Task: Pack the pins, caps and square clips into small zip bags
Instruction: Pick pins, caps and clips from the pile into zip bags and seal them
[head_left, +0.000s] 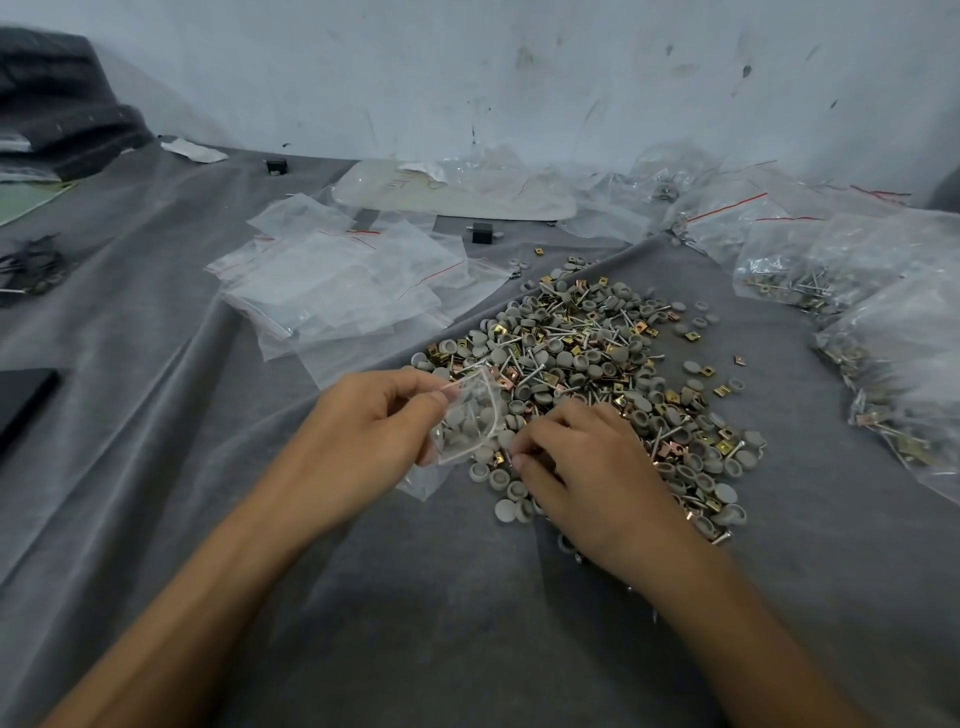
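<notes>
Clear plastic, the small zip bag (470, 415) is pinched at its mouth by my left hand (363, 421), over the edge of the pile of grey caps, steel pins and brass square clips (597, 358) on grey cloth (467, 597). My right hand (582, 467) pinches what I take for a pin (511, 460) beside it. A sagging mouth could spill pieces back. Grey caps show through the film.

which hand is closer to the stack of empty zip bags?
Left. The left hand, holding a small zip bag, lies just on the near side of the stack of empty zip bags; the right hand is farther off to the right, fingers in the pile of parts.
</notes>
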